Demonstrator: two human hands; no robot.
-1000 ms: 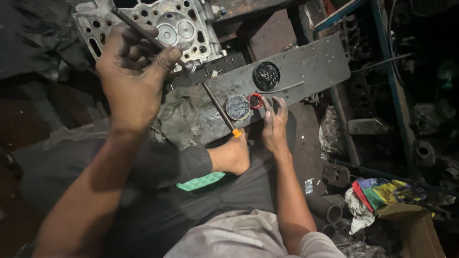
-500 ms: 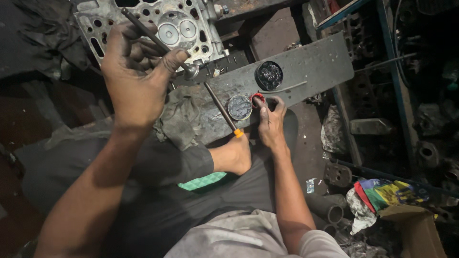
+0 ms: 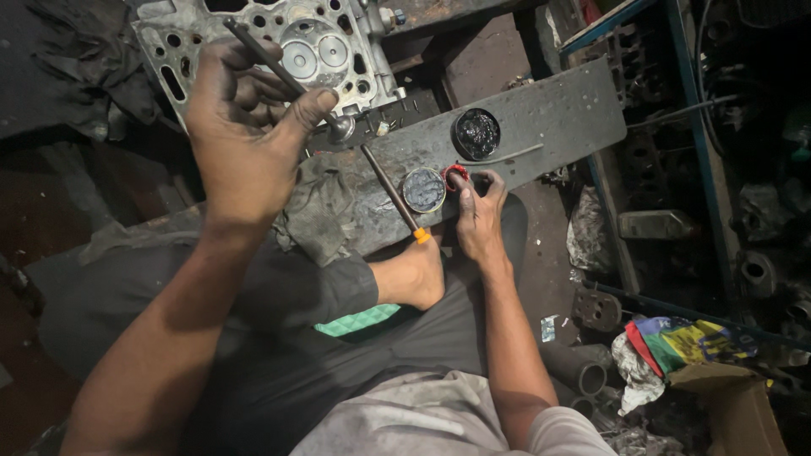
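Head view: left hand [image 3: 241,127] grip closed around engine valve [image 3: 287,76], right hand [image 3: 477,215] fingertips pinching small red cap [image 3: 454,177].

Dim overhead light, dark corners, sharp

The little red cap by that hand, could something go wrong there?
Maybe. The right hand pinches the small red round cap near the grey board's edge; greasy fingers could drop it. The open round tin of dark paste could be knocked. The bare foot lies under the thin metal rod.
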